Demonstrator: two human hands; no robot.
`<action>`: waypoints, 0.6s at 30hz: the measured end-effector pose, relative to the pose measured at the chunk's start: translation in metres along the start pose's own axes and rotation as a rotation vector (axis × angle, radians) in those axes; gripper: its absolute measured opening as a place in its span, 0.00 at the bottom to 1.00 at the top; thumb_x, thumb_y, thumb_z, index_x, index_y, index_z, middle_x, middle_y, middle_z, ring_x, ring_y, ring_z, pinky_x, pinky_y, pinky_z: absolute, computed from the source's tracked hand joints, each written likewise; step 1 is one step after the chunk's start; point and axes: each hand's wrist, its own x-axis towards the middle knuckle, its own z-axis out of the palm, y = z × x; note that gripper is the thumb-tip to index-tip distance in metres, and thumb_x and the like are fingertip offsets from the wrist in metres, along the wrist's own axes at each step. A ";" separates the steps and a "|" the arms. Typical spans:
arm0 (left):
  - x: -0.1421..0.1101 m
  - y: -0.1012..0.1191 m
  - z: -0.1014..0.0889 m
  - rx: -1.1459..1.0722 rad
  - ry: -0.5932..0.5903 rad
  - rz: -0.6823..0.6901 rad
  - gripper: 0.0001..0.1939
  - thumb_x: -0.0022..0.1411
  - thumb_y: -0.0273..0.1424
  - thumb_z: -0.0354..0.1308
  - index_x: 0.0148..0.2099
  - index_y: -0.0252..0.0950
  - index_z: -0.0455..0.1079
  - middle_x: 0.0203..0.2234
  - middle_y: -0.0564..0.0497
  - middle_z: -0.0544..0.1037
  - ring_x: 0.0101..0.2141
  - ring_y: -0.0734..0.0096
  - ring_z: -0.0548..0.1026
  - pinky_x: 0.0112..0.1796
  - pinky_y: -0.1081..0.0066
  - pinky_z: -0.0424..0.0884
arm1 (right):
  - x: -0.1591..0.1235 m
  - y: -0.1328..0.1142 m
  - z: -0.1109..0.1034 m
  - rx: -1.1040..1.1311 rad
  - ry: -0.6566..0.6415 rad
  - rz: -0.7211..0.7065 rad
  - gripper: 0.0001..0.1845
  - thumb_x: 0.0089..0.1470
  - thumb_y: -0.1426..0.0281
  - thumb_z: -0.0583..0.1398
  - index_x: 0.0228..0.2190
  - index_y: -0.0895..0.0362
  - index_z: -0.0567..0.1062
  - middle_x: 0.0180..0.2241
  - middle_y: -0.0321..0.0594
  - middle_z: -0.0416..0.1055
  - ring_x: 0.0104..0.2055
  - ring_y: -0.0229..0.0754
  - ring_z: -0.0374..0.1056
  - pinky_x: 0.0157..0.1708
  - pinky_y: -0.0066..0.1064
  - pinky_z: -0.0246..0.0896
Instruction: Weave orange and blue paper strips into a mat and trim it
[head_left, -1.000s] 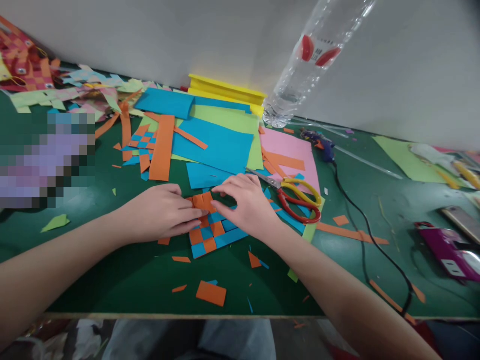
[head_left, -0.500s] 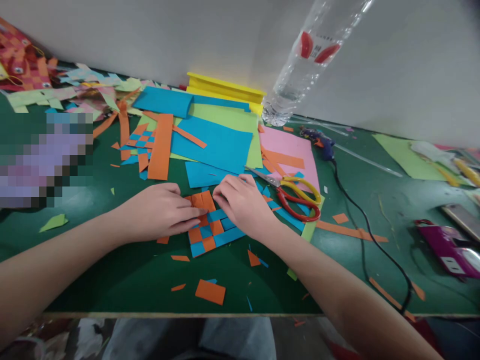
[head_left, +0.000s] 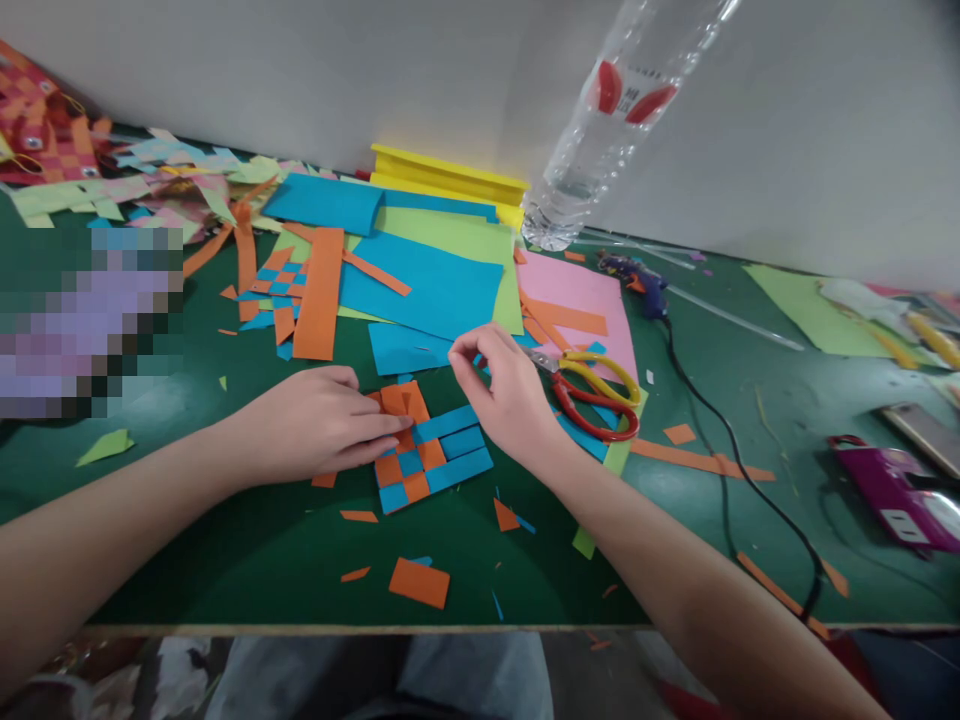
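A woven paper piece (head_left: pixel 420 452) in an orange and blue checker pattern lies on the table, with loose blue strip ends pointing right. My left hand (head_left: pixel 334 425) presses its left side down, the index finger stretched across the orange squares and the thumb on the far side. Above the blue ends hovers my right hand (head_left: pixel 510 395), its thumb and index finger curled together in a pinch; nothing shows between them. Just beyond it, scissors (head_left: pixel 600 395) with red and yellow handles lie with their blades partly hidden behind that hand.
Blue paper sheets (head_left: pixel 427 285), an orange strip (head_left: pixel 320 295) and pink paper (head_left: pixel 574 290) lie behind. A plastic bottle (head_left: pixel 600 140) stands near the wall. At right are a glue gun (head_left: pixel 649 290) with a black cord and a purple object (head_left: pixel 892 495). Paper scraps (head_left: pixel 420 583) lie in front.
My right hand has lifted off the woven paper and moved slightly up and right, uncovering the blue strip ends. My left hand stays in place.
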 end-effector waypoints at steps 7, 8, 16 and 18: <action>0.000 0.000 0.001 -0.032 0.005 -0.014 0.19 0.77 0.32 0.42 0.47 0.34 0.75 0.28 0.56 0.83 0.25 0.74 0.76 0.33 0.65 0.64 | 0.002 0.004 0.003 0.522 0.016 0.206 0.08 0.66 0.62 0.53 0.36 0.53 0.65 0.44 0.43 0.74 0.44 0.39 0.73 0.46 0.38 0.69; 0.000 -0.001 0.001 -0.030 0.006 -0.009 0.19 0.77 0.32 0.42 0.47 0.34 0.75 0.28 0.56 0.82 0.25 0.75 0.76 0.33 0.65 0.64 | 0.002 0.004 0.003 0.625 0.009 0.241 0.09 0.65 0.61 0.54 0.35 0.53 0.64 0.45 0.43 0.75 0.45 0.39 0.74 0.47 0.38 0.70; 0.000 0.000 0.000 -0.029 -0.006 -0.011 0.20 0.77 0.32 0.42 0.47 0.34 0.76 0.26 0.54 0.81 0.24 0.75 0.75 0.33 0.67 0.63 | 0.007 0.001 -0.003 0.969 0.008 0.332 0.13 0.63 0.58 0.58 0.33 0.52 0.63 0.22 0.26 0.68 0.29 0.35 0.73 0.45 0.38 0.70; 0.000 0.000 0.000 -0.030 0.000 -0.012 0.20 0.77 0.32 0.41 0.47 0.34 0.76 0.26 0.55 0.81 0.24 0.75 0.74 0.33 0.67 0.63 | 0.008 0.001 -0.004 0.946 0.011 0.326 0.14 0.61 0.57 0.60 0.34 0.52 0.64 0.19 0.22 0.60 0.21 0.31 0.64 0.37 0.34 0.69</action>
